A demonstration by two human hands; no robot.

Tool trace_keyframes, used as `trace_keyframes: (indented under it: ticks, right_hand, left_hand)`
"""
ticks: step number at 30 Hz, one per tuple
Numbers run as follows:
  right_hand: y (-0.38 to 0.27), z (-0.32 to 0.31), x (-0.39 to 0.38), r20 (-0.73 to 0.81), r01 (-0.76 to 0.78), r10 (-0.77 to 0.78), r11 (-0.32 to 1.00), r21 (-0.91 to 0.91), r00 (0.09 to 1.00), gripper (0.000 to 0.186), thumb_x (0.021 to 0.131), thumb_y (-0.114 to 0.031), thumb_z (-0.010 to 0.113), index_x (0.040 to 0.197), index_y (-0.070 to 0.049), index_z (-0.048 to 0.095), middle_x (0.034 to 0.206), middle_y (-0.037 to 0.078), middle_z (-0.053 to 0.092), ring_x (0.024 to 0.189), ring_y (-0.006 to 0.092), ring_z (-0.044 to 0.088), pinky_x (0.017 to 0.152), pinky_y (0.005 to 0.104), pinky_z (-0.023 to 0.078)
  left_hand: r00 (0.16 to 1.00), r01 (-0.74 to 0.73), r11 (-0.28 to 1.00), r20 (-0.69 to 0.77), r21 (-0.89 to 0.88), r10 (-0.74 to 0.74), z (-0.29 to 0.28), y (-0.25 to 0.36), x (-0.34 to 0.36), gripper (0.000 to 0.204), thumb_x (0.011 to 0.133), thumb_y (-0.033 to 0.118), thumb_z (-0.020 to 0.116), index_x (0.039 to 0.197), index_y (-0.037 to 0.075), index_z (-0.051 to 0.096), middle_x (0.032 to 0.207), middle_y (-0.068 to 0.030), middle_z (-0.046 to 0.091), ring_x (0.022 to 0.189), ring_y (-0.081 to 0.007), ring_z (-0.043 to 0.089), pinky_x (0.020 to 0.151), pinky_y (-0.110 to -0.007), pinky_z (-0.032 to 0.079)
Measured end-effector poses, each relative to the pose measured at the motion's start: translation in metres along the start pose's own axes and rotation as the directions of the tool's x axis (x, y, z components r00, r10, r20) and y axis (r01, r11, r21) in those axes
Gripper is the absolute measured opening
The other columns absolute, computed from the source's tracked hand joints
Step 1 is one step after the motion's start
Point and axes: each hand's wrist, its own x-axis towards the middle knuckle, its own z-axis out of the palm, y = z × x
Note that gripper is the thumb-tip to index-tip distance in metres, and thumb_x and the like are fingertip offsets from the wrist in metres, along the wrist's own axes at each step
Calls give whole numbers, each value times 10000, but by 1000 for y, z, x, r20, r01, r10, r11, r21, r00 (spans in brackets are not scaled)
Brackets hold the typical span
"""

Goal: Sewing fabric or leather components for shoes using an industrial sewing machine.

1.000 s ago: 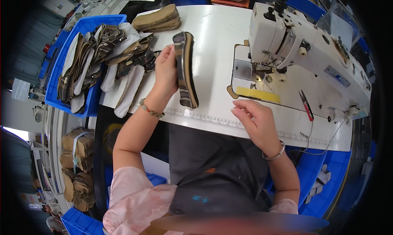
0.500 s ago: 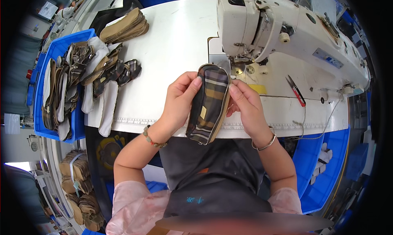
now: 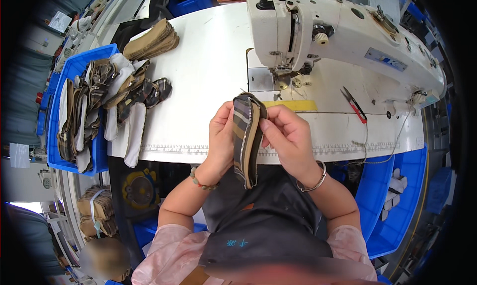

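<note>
Between my two hands a plaid zippered pouch (image 3: pixel 242 131) stands on edge, its zipper and tan side strip facing up. Long and narrow, it is dark with brown and pale stripes. My left hand (image 3: pixel 222 136) is closed on its left side, the fingers partly hidden behind it. With thumb and fingers my right hand (image 3: pixel 285 136) pinches the upper right edge. The pouch hangs over the front edge of the white sewing table (image 3: pixel 198 106), just before the sewing machine (image 3: pixel 343 41).
A yellow strip (image 3: pixel 298 105) lies by the needle plate. Red-handled thread snips (image 3: pixel 357 108) rest at the right. On the left, a blue bin (image 3: pixel 55 111) holds several plaid and white pieces, some spilling onto the table. A stack of tan pieces (image 3: pixel 151 40) lies behind them.
The pouch has turned from its broad plaid face to its zippered edge, shifting slightly left and toward me. My right hand has moved left with it, uncovering more of the yellow strip.
</note>
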Motion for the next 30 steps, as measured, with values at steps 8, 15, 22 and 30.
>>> trace_keyframes:
  ticks: [8, 15, 22, 30]
  right_hand:
    - [-1, -7, 3, -41, 21, -23, 999, -43, 999, 103, 996, -39, 580, 1053, 30, 631, 814, -4, 654, 690, 15, 568, 605, 185, 455]
    - [0, -4, 0, -144, 128, -161, 968, -217, 976, 86, 982, -16, 593, 1048, 27, 629, 781, -2, 643, 678, 15, 557, 593, 200, 457]
    - [-12, -2, -8, -98, 224, -296, 866, -447, 950, 98, 945, -11, 621, 1037, 21, 609, 747, 19, 619, 618, 42, 543, 565, 222, 443]
    - [-14, -16, -15, -79, 221, -319, 794, -566, 944, 186, 895, 20, 652, 1079, 1, 635, 700, 29, 588, 567, 46, 490, 531, 218, 416]
  left_hand:
    - [996, 94, 996, -11, -3, -94, 12, 11, 0, 216, 1072, 163, 472, 1205, 50, 599, 1025, -41, 680, 854, -101, 657, 734, -237, 561]
    - [929, -370, 741, 244, 560, 280, 23, 34, -29, 909, 789, 239, 795, 1523, 59, 290, 1460, -136, 390, 1301, -271, 452, 969, -401, 486]
    - [938, -342, 664, 195, 665, 288, 39, 32, -27, 635, 801, -126, 573, 1405, 48, 482, 1236, -96, 523, 963, -169, 586, 805, -299, 547]
    - [840, -426, 404, 188, 809, 509, 20, 33, -8, 321, 755, -149, 612, 1016, 33, 655, 752, -15, 468, 664, -105, 449, 605, -233, 377]
